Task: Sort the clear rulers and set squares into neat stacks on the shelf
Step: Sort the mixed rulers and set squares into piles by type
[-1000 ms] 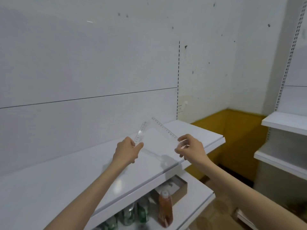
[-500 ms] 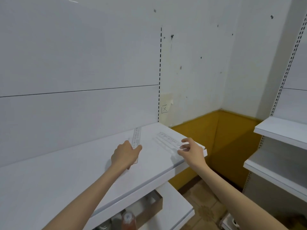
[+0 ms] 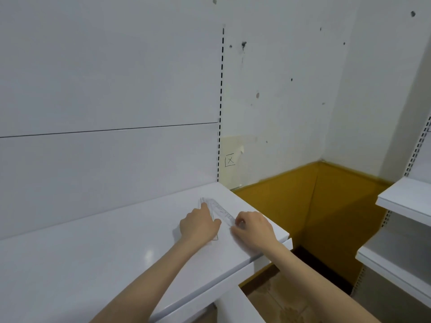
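Two-handed lining-up, by the look of it. Pressing the left ruler (image 3: pixel 203 201) flat on the white shelf (image 3: pixel 116 252) near its right end with the left hand (image 3: pixel 199 223), forefinger stretched along it, thumb at its edge, other fingers curled over it. Pinching the near end of the right ruler (image 3: pixel 222 212) with the right hand (image 3: pixel 254 229), fingertips closed on the clear plastic. Lying in a narrow V, far ends touching or overlapping, near ends apart. Probably midway through forming a ruler stack. Next, likely: swing the right ruler's near end leftward until parallel, slide it on top, square the edges. Slippery plastic on a smooth shelf, so worth pinning the left ruler firmly meanwhile.
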Available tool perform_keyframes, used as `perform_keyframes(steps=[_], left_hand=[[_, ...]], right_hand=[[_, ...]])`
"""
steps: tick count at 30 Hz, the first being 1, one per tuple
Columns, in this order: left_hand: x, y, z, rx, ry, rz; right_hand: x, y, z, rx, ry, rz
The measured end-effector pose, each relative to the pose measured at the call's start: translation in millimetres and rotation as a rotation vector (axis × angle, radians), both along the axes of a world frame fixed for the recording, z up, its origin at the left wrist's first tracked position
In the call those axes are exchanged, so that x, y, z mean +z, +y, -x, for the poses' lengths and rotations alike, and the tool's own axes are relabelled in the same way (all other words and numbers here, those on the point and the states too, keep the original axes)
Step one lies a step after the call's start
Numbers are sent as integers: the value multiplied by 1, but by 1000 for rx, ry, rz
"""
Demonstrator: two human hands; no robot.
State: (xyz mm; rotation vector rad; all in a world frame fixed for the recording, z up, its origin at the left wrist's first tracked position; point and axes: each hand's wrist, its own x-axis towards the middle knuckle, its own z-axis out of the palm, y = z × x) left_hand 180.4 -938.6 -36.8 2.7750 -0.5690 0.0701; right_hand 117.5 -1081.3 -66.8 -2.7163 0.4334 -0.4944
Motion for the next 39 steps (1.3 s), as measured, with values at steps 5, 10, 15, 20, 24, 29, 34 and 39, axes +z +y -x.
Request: perform_keyframes(steps=[5,10,15,20,24,29,34,39], left_hand=[[-6,-21,2,-20,-8,-38],[-1,-27,11,-10,-5,-35],[11,-7,23,24,-31,-5],[34,58,35,155,-47,-22],[39,152,53,342,-62,-7],[46,294,99,597,-84,14],[46,447,167,872,-115,35],[37,588,209,1027,-180,66]], right_hand=[[-1,-23,-6,117,-27,2],[4,-49,0,177,-84,33],[14,-47,6,260,-128,12],[35,-8,-9,391,-157,-54],[44,62,-25,543,-138,-75],[57,189,-35,757,-112,-112],[57,345,-20,1012,-33,-123],[49,494,-2,1207,-9,-73]])
